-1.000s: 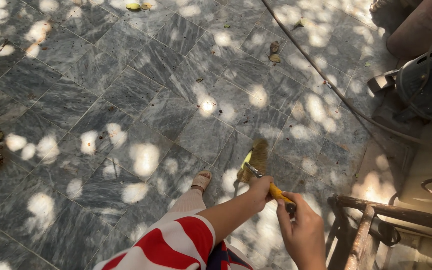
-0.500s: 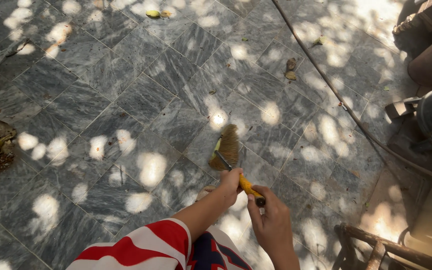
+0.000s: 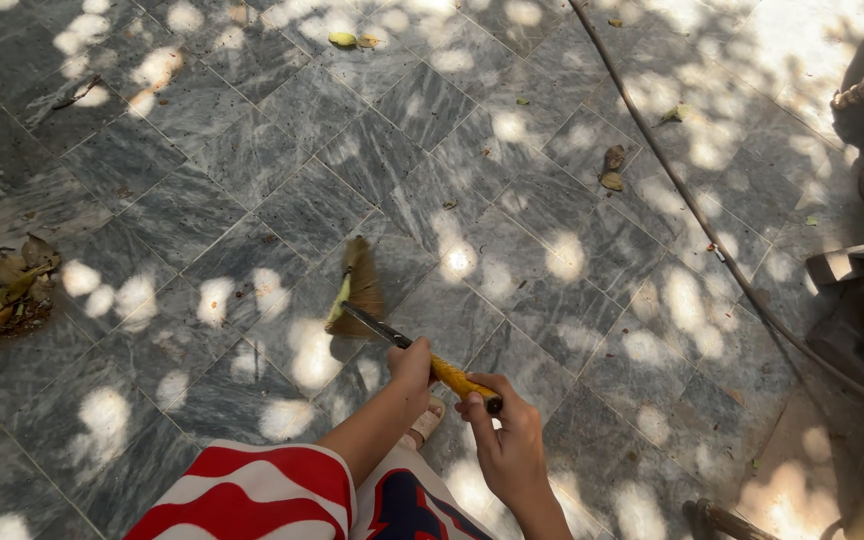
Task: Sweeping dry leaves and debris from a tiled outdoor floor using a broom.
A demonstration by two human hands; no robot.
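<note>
We hold a short hand broom [image 3: 392, 335] in 2 hands. Our left hand [image 3: 410, 366] wraps tight around the dark middle of the stick. Our right hand [image 3: 505, 440] wraps tight around the yellow end, nearest our body. The stick runs up and to the left, and the brush end [image 3: 355, 290] rests on the grey stone tiles [image 3: 252, 190]. There is lots of open floor on the left, out to a leaf pile [image 3: 10, 290]. A long hose [image 3: 697, 215] lies well apart on the right.
</note>
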